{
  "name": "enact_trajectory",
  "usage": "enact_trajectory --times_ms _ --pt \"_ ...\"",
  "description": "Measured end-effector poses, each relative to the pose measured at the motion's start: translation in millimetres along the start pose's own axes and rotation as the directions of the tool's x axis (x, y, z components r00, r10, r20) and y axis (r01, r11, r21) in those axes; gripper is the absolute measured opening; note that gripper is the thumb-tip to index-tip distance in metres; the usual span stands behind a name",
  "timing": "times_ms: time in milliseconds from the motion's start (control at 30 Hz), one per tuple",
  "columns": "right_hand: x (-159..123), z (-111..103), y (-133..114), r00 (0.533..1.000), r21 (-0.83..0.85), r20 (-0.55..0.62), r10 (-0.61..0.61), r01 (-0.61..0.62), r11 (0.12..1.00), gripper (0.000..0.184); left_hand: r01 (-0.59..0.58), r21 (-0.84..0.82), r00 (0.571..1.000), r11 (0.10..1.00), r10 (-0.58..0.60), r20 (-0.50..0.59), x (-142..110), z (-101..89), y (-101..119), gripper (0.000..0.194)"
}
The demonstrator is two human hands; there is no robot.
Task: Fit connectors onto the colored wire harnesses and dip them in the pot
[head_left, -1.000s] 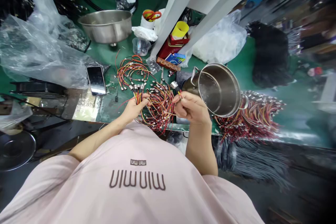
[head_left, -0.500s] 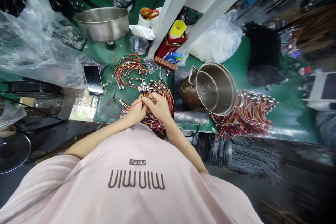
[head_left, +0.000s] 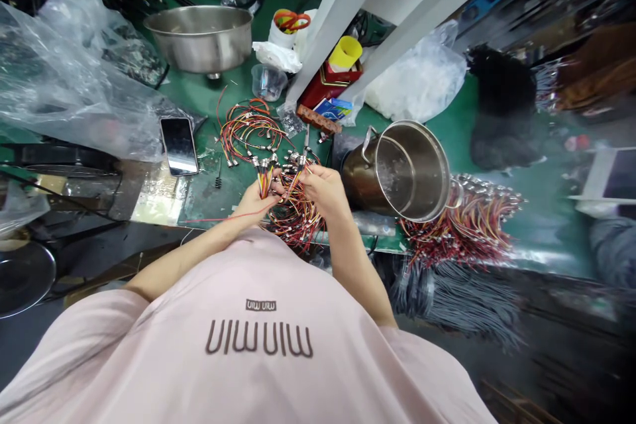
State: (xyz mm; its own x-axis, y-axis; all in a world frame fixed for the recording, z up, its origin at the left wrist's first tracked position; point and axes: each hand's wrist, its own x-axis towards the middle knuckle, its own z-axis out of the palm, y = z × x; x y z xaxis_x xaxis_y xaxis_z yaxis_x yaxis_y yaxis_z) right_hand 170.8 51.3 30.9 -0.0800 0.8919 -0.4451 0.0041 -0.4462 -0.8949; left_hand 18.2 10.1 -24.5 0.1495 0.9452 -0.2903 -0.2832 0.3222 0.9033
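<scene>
My left hand (head_left: 257, 201) is closed round a small bunch of red, yellow and black wire leads (head_left: 263, 172) whose metal ends stick up above the fingers. My right hand (head_left: 325, 190) pinches a single wire lead (head_left: 297, 177) drawn from the tangled pile of wire leads (head_left: 297, 212) that lies on the green table under both hands. A loose coil of orange and red wires (head_left: 247, 132) lies just beyond the hands.
A steel pot (head_left: 407, 169) stands right of my right hand, with another heap of wire leads (head_left: 467, 225) past it. A phone (head_left: 179, 146) lies to the left, a steel bowl (head_left: 201, 36) and clear plastic bags (head_left: 64, 79) behind. White frame posts (head_left: 338, 6) rise at the back.
My right hand came from beside the pot to the left hand's bunch, then shifted slightly right with a single lead pinched. My left hand kept its bunch.
</scene>
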Motion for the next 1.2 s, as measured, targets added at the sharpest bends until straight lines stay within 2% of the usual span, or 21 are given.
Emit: enact_trajectory --times_ms 100,167,267,367,500,667,767,867,1033,1200 --pt "4 -8 -8 0.992 -0.002 0.110 0.069 -0.069 0.998 0.017 0.129 -0.224 0.991 0.966 -0.135 -0.008 5 -3.3 -1 0.042" --pt "8 -7 -8 0.983 -0.028 0.165 0.085 -0.081 0.996 0.016 0.176 -0.271 0.984 0.946 -0.170 0.047 6 -0.1 2 0.035" --pt "10 1 -1 0.982 -0.014 0.177 0.070 -0.069 0.998 0.016 0.198 -0.218 0.980 0.956 -0.186 0.073 3 9.5 9 0.034" --pt "9 11 8 0.975 0.042 0.201 0.095 -0.106 0.994 0.020 0.194 -0.176 0.981 0.965 -0.190 0.039 -1 15.8 12 0.032" --pt "7 20 20 0.958 0.087 0.256 0.132 -0.158 0.984 0.030 0.208 -0.097 0.976 0.973 -0.213 -0.047 -5 14.2 10 0.024" --pt "10 26 32 0.962 0.190 0.172 0.212 -0.244 0.951 0.035 0.196 -0.043 0.975 0.980 -0.200 -0.099 -10 10.7 4 0.024" --pt "13 29 40 0.957 0.238 0.122 0.262 -0.285 0.929 0.030 0.206 -0.046 0.971 0.977 -0.211 -0.117 -12 9.2 1 0.025" --pt "16 32 44 0.947 0.218 0.114 0.301 -0.319 0.922 0.025 0.222 -0.075 0.965 0.972 -0.230 -0.126 -13 7.1 -5 0.026" --pt "19 29 44 0.948 0.096 0.169 0.271 -0.290 0.952 0.035 0.266 -0.202 0.951 0.943 -0.291 -0.106 -14 4.7 -14 0.032" --pt "16 12 45 0.981 -0.090 0.136 0.141 -0.130 0.987 0.039 0.283 -0.399 0.926 0.872 -0.357 -0.124 -13 2.5 -14 0.031"
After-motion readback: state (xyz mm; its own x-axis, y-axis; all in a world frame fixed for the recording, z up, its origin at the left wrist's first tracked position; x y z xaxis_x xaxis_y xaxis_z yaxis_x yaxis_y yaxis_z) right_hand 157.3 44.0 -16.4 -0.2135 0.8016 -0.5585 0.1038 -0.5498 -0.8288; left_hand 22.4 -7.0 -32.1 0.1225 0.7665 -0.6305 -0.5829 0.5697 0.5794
